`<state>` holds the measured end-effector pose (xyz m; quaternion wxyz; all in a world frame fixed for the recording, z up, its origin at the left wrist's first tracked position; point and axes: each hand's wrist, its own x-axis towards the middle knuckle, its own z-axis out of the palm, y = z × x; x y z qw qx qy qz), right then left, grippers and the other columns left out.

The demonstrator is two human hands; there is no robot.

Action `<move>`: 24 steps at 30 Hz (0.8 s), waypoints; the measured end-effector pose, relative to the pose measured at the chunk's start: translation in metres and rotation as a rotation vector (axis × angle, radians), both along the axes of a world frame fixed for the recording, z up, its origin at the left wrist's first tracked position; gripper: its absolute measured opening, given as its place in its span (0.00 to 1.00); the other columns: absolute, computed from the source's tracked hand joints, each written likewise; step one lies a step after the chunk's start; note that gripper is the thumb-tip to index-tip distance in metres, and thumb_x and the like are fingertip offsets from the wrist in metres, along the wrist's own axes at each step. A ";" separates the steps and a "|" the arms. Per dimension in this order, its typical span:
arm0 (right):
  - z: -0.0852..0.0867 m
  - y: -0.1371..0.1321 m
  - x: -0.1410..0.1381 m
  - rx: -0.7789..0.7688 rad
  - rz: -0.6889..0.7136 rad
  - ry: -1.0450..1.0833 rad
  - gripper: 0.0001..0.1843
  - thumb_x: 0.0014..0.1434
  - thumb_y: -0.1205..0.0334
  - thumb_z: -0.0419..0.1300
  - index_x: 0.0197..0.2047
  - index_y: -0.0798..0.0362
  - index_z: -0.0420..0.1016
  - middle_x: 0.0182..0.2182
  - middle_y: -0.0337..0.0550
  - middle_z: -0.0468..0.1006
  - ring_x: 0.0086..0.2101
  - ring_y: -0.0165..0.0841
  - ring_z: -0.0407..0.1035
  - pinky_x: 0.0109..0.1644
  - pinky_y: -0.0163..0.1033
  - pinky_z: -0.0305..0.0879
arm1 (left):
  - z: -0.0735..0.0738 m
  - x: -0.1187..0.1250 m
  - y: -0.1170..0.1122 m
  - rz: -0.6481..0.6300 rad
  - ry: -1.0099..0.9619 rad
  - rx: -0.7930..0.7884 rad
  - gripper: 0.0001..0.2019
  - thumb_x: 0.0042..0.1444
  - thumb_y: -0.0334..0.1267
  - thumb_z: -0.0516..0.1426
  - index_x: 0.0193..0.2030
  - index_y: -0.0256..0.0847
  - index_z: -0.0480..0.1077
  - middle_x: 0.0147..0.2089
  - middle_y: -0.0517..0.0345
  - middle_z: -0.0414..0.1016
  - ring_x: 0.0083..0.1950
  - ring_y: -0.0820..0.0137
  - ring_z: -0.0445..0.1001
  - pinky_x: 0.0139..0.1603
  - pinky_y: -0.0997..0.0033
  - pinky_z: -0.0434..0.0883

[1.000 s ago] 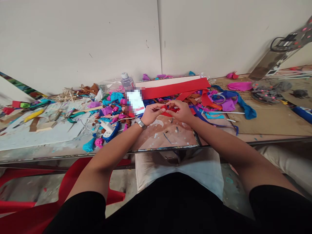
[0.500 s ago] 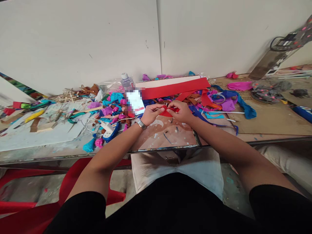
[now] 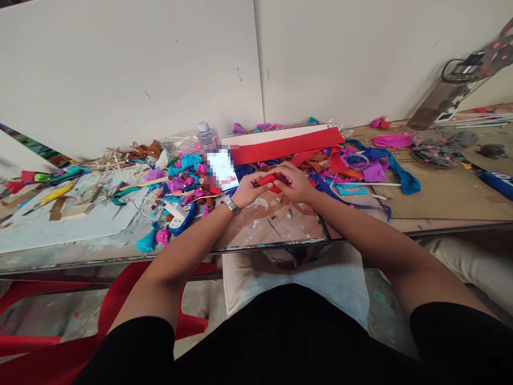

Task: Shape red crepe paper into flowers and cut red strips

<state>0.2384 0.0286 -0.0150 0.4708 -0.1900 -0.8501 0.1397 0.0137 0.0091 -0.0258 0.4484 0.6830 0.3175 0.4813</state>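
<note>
table (image 3: pixel 292 227) holds a bottle (image 3: pixel 206 137), label (image 3: pixel 217 140) unreadable; left hand (image 3: pixel 249 189) and right hand (image 3: pixel 297 184) share a grip on red material (image 3: pixel 274 187)

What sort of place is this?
Likely a craft workshop or art room, though one view can't settle which. Signs: heaps of coloured scraps on the table, a pile of thin sticks at the back, and a stained, flecked table.

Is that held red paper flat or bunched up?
Bunched up: the red paper shows as a compact lump between the left hand and right hand.
</note>
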 end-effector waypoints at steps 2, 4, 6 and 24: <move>0.000 0.000 0.000 -0.013 -0.014 0.022 0.18 0.73 0.47 0.58 0.55 0.50 0.78 0.46 0.50 0.80 0.44 0.41 0.75 0.48 0.47 0.74 | -0.001 0.000 0.001 -0.007 -0.040 -0.037 0.26 0.54 0.53 0.74 0.52 0.40 0.79 0.47 0.54 0.86 0.44 0.67 0.82 0.51 0.65 0.77; 0.000 0.000 0.000 -0.033 -0.030 0.042 0.17 0.72 0.48 0.58 0.55 0.50 0.78 0.45 0.49 0.80 0.42 0.40 0.74 0.46 0.46 0.73 | -0.001 0.000 0.002 0.002 -0.079 -0.063 0.28 0.53 0.53 0.75 0.55 0.41 0.77 0.48 0.53 0.86 0.45 0.67 0.82 0.51 0.64 0.77; -0.001 0.001 -0.001 -0.057 -0.053 0.076 0.17 0.71 0.49 0.59 0.55 0.50 0.77 0.45 0.49 0.81 0.42 0.40 0.75 0.47 0.45 0.73 | 0.000 0.000 0.003 0.023 -0.109 -0.074 0.30 0.51 0.53 0.76 0.55 0.42 0.74 0.46 0.54 0.85 0.44 0.68 0.82 0.49 0.66 0.77; -0.006 0.000 -0.006 -0.227 -0.122 0.223 0.21 0.68 0.41 0.63 0.51 0.50 0.78 0.42 0.46 0.82 0.38 0.38 0.74 0.44 0.45 0.73 | 0.002 0.003 0.003 0.220 -0.192 -0.002 0.21 0.47 0.54 0.77 0.32 0.40 0.78 0.35 0.59 0.76 0.35 0.73 0.71 0.40 0.70 0.70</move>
